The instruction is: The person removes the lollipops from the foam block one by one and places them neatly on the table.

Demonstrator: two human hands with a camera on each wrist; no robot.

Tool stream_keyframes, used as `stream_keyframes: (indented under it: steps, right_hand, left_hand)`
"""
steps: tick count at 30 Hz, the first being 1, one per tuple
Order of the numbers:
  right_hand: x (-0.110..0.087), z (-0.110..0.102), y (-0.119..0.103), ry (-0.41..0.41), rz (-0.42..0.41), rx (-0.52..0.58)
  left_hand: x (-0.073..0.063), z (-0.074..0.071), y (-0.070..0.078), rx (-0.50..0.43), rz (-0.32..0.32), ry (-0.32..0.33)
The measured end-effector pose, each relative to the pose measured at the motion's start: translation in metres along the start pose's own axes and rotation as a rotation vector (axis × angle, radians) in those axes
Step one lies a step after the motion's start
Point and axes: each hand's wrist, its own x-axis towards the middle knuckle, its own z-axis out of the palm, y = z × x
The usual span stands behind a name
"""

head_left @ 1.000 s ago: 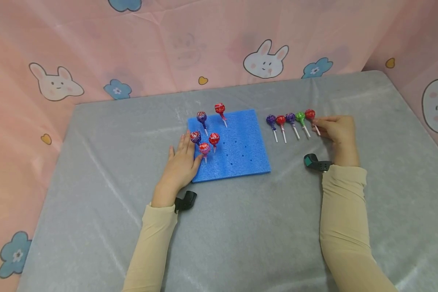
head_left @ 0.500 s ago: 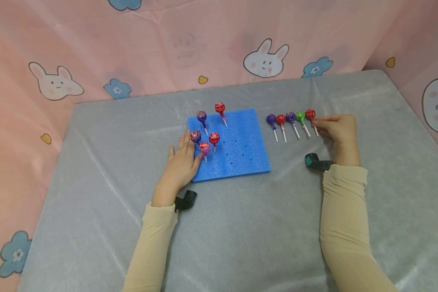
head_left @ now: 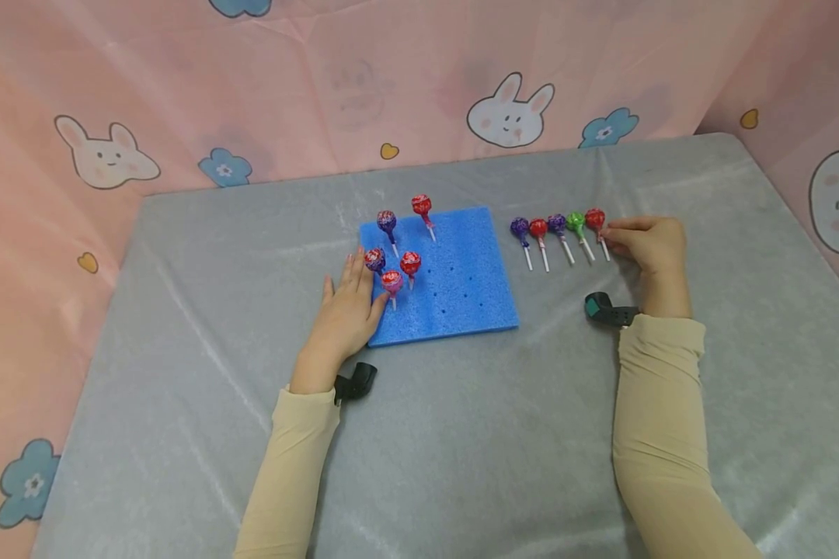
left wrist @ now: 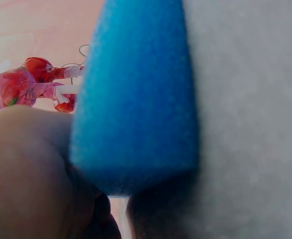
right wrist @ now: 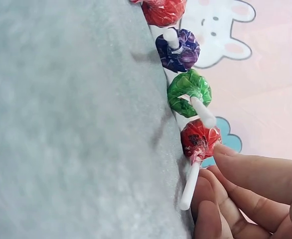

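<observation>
As we look outward from the near side of the bench (head_left: 475,435), we first meet the left grip (head_left: 346,314), released and straight-fingered, against the left edge of the blue foam block (head_left: 419,324), seemingly steadying it. Five upright lollipops (head_left: 409,264) stand in the block, the pink one (head_left: 391,281) nearest. Farther right, the right grip (head_left: 646,247) pinches the end red lollipop (right wrist: 201,137), beside the green one (right wrist: 189,92) in a row of five. We judge the step to be handling this row; picking up or setting down, we cannot tell. Next calls for a clean lift or gentle letting-go, without nudging the green neighbour.
</observation>
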Motion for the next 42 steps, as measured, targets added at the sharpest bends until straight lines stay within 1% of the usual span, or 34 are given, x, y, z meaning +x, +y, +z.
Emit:
stream_keyframes:
  steps: [3, 9, 13, 17, 21, 23, 24, 27, 31, 34, 36, 38, 41, 42]
  right_hand:
    - [0.000, -0.001, 0.000, 0.010, -0.007, 0.016]
    - [0.001, 0.000, 0.001, 0.005, -0.032, 0.083]
    - [0.002, 0.000, 0.001, 0.002, -0.043, 0.096]
    - [0.001, 0.000, -0.001, 0.005, -0.055, 0.105]
    - [-0.001, 0.001, -0.005, 0.023, -0.058, 0.067]
    - [-0.003, 0.001, -0.008, 0.021, -0.046, 0.052]
    - [-0.005, 0.002, -0.010, 0.013, -0.041, 0.046]
    - [-0.009, 0.003, -0.015, -0.032, -0.042, 0.099]
    - [-0.013, 0.008, -0.021, -0.100, -0.088, 0.215]
    - [-0.016, 0.014, -0.025, -0.130, -0.120, 0.246]
    - [-0.018, 0.018, -0.029, -0.151, -0.123, 0.246]
    - [-0.022, 0.022, -0.032, -0.172, -0.139, 0.202]
    - [-0.026, 0.031, -0.037, -0.230, -0.171, 0.215]
    - [-0.028, 0.035, -0.039, -0.247, -0.194, 0.225]
  left_hand:
    - [0.000, 0.000, 0.000, -0.001, 0.004, 0.002]
    - [0.000, -0.001, 0.001, -0.001, 0.005, 0.001]
    - [0.000, -0.001, 0.000, -0.002, 0.004, 0.000]
    - [0.001, -0.001, 0.000, -0.005, 0.004, -0.002]
    - [0.001, -0.001, 0.000, -0.003, 0.003, -0.005]
    - [0.001, -0.002, 0.001, -0.003, 0.003, -0.005]
    - [0.001, -0.002, 0.001, -0.003, 0.002, -0.005]
    - [0.001, -0.001, 0.001, -0.003, 0.001, -0.003]
    - [0.001, -0.001, 0.001, 0.001, 0.000, -0.002]
    - [0.001, -0.001, 0.001, 0.002, 0.002, -0.002]
    - [0.000, -0.001, 0.001, 0.000, 0.003, -0.001]
    - [0.000, -0.001, 0.001, -0.001, 0.003, 0.000]
    - [0.000, 0.000, 0.001, 0.000, -0.001, -0.004]
    - [0.000, 0.000, 0.000, 0.001, 0.000, -0.003]
